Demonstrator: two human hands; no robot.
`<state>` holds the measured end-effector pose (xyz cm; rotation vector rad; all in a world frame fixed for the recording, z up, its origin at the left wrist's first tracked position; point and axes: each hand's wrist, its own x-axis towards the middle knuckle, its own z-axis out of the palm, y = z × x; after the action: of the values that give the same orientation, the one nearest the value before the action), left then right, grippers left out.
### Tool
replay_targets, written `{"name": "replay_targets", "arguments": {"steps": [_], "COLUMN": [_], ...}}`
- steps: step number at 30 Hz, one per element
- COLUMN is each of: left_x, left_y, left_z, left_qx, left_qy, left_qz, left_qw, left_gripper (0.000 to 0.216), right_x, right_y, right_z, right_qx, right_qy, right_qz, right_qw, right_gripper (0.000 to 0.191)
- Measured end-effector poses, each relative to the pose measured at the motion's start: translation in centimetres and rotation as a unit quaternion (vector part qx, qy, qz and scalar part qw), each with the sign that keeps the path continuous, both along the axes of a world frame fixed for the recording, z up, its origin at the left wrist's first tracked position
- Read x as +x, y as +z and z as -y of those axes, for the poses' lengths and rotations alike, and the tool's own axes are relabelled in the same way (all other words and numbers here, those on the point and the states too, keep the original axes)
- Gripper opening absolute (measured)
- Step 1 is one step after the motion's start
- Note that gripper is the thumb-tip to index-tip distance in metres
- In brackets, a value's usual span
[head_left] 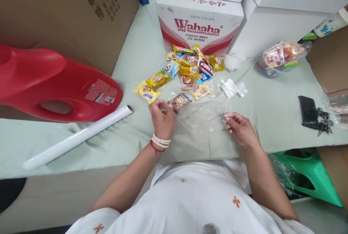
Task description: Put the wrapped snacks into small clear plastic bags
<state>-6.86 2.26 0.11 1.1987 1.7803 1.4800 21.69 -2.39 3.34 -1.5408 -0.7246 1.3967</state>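
Observation:
A thin clear plastic bag (199, 118) lies spread on the green cloth between my hands. My right hand (241, 128) pinches its right edge between thumb and fingers. At the bag's left end my left hand (162, 118) is closed, its fingers curled; what they hold, if anything, I cannot make out. Its thumb is close beside a brown-wrapped cookie (179, 102). Beyond the bag lies a pile of small wrapped snacks, among them a yellow cookie pack (148, 91), a yellow-wrapped cake (158, 79) and a blue packet (171, 69).
A Wahaha water carton (201, 25) stands behind the snacks. Crumpled white plastic (230, 88) lies right of them. Leftward are a red jug (67, 81) and a white roll (78, 138). Farther right are a bagged snack bundle (280, 58), a black wallet (308, 111) and keys (324, 121).

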Motion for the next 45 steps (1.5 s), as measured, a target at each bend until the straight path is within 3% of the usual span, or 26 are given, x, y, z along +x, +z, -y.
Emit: {"name": "replay_targets", "arguments": {"steps": [2, 4, 6, 7, 11, 14, 16, 18, 22, 24, 27, 29, 31, 33, 36, 37, 39, 41, 42, 43, 45], "left_x": [0.1, 0.7, 1.2, 1.3, -0.2, -1.7, -2.0, -1.8, -0.8, -0.4, 0.0, 0.2, 0.2, -0.1, -0.8, -1.0, -1.3, -1.4, -1.4, -1.4, -1.3], "left_y": [0.6, 1.0, 0.8, 0.6, -0.8, -1.5, -1.6, -1.4, 0.0, 0.9, 1.5, 1.2, 0.5, -0.2, -1.0, -1.2, -1.3, -1.3, -1.3, -1.3, -1.2], "left_z": [1.1, 1.8, 1.7, 1.5, 1.5, 3.2, 4.4, 5.3, 6.1, 6.5, 6.8, 6.6, 6.2, 6.0, 6.2, 6.5, 6.9, 7.1, 7.1, 7.1, 6.9], "left_qx": [0.104, 0.165, 0.157, 0.136, 0.092, 0.114, 0.122, 0.122, 0.074, 0.040, 0.038, 0.056, 0.057, 0.033, -0.011, -0.018, -0.022, -0.023, -0.023, -0.023, -0.019], "left_qy": [-0.057, -0.218, -0.374, -0.420, -0.493, -0.496, -0.436, -0.391, -0.460, -0.492, -0.464, -0.425, -0.407, -0.407, -0.402, -0.404, -0.415, -0.422, -0.423, -0.424, -0.427], "left_qz": [-0.152, -0.243, -0.272, -0.277, -0.273, -0.263, -0.280, -0.303, -0.290, -0.266, -0.302, -0.365, -0.408, -0.419, -0.417, -0.417, -0.416, -0.416, -0.416, -0.417, -0.417], "left_qw": [0.981, 0.931, 0.872, 0.853, 0.821, 0.820, 0.846, 0.861, 0.836, 0.828, 0.832, 0.826, 0.815, 0.811, 0.815, 0.814, 0.809, 0.805, 0.804, 0.804, 0.802], "left_gripper": [0.028, 0.022, 0.017, 0.014, 0.032, 0.037, 0.025, 0.011, 0.031, 0.023, 0.022, 0.028, 0.018, 0.021, 0.041, 0.044, 0.046, 0.046, 0.046, 0.046, 0.046], "right_x": [-0.2, -0.5, -0.3, 0.0, 2.9, 5.9, 7.6, 8.3, 5.6, 2.6, -2.1, -4.4, -5.4, -5.0, -2.5, -1.6, -0.8, -1.6, -2.7, -4.2, -7.3], "right_y": [0.1, 0.2, 0.3, 0.4, 0.7, 1.3, 2.3, 3.7, 5.9, 5.7, 4.1, 3.0, 2.3, 2.1, 2.5, 2.9, 3.8, 4.8, 5.3, 5.6, 6.0], "right_z": [0.2, 0.3, 0.5, 0.7, 2.1, 3.2, 3.1, 1.7, -4.7, -8.7, -13.9, -16.0, -16.7, -16.5, -15.6, -15.4, -15.1, -15.1, -15.2, -15.5, -16.6], "right_qx": [-0.003, -0.009, -0.018, -0.024, -0.055, -0.096, -0.100, -0.056, 0.110, 0.167, 0.203, 0.194, 0.169, 0.138, 0.069, 0.046, 0.024, 0.048, 0.073, 0.100, 0.137], "right_qy": [0.009, 0.022, 0.032, 0.035, 0.047, 0.148, 0.244, 0.273, 0.255, 0.323, 0.443, 0.511, 0.541, 0.532, 0.492, 0.478, 0.448, 0.437, 0.443, 0.453, 0.468], "right_qz": [0.004, 0.002, 0.001, 0.003, 0.056, 0.138, 0.239, 0.372, 0.558, 0.593, 0.604, 0.599, 0.603, 0.620, 0.643, 0.637, 0.585, 0.485, 0.437, 0.402, 0.397], "right_qw": [1.000, 1.000, 0.999, 0.999, 0.996, 0.975, 0.935, 0.886, 0.782, 0.719, 0.630, 0.585, 0.561, 0.559, 0.583, 0.603, 0.676, 0.756, 0.780, 0.789, 0.777], "right_gripper": [0.036, 0.038, 0.040, 0.041, 0.047, 0.051, 0.047, 0.039, 0.028, 0.030, 0.055, 0.073, 0.080, 0.076, 0.062, 0.057, 0.051, 0.048, 0.046, 0.044, 0.041]}}
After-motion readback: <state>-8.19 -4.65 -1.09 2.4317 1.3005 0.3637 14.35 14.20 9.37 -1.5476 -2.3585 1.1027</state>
